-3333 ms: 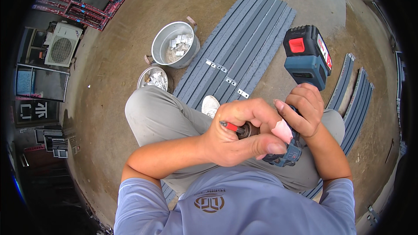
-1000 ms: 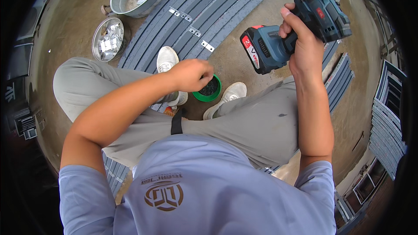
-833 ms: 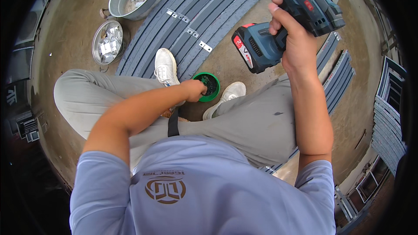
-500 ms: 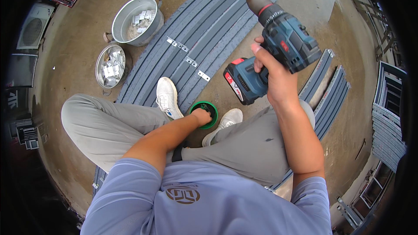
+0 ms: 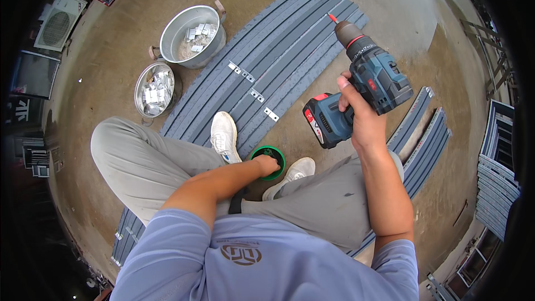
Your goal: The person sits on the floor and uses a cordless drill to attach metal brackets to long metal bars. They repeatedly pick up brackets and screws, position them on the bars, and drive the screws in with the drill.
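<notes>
green tub (image 5: pixel 274 154) | left hand (image 5: pixel 265 165) fingers (image 5: pixel 270 161) inside, grip unclear | drill (image 5: pixel 356 86) in right hand (image 5: pixel 362 114)

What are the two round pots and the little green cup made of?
The two round pots look like bare metal, probably steel or aluminium: silvery grey with dull shine and thin rolled rims. The little green cup, where the left hand reaches in, looks like plastic: one even bright green colour with a smooth rim, though it is mostly covered.
</notes>
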The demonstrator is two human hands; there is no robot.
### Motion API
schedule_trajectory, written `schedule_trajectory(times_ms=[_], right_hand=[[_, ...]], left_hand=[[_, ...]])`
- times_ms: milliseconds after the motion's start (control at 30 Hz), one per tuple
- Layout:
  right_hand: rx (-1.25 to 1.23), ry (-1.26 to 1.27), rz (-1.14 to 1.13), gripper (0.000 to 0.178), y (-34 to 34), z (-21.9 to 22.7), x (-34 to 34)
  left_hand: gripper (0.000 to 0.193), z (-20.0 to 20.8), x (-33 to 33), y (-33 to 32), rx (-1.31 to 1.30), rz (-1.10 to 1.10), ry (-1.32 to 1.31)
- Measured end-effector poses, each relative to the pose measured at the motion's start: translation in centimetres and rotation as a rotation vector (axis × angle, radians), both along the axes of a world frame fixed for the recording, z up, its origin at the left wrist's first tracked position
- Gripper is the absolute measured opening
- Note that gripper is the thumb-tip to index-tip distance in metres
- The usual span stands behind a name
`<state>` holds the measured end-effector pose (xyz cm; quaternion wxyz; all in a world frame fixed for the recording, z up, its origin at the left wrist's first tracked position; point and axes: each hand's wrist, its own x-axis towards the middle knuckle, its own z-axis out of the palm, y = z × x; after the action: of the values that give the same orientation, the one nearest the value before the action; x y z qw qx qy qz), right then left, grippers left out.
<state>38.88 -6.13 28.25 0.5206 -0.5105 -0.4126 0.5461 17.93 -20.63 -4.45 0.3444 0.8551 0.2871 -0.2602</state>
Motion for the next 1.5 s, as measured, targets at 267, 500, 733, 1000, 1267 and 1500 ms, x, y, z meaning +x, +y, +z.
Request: schedule_trajectory(times_ms=[267, 500, 733, 1000, 1267, 1500], right_hand=[[0.029, 0.006, 0.006, 0.022, -0.3, 0.3, 0.2], [0.018, 0.006, 0.021, 0.021, -0.6, 0.3, 0.5], [0.012, 0.017, 0.007, 0.024, -0.9, 0.7, 0.4], [0.092, -0.038, 0.151, 0.025, -1.2, 0.8, 0.4], [0.212, 0.021, 0.322, 0.031, -2.6, 0.9, -1.4], [0.11, 0.116, 0.351, 0.031, -2.6, 1.3, -2.0]], left_hand=[[0.033, 2.4, -0.1, 0.7, 0.002, 0.054, 0.057], [0.034, 5.5, -1.4, 1.8, 0.01, 0.071, 0.066], [0.034, 15.5, -5.7, 9.2, 0.057, 0.436, -0.394], [0.043, 39.1, -9.2, 20.2, -0.059, 1.278, -0.894], [0.055, 43.7, -5.1, 18.9, -0.181, 1.503, -1.298], [0.054, 43.0, -4.3, 19.2, -0.39, 1.484, -1.375]])
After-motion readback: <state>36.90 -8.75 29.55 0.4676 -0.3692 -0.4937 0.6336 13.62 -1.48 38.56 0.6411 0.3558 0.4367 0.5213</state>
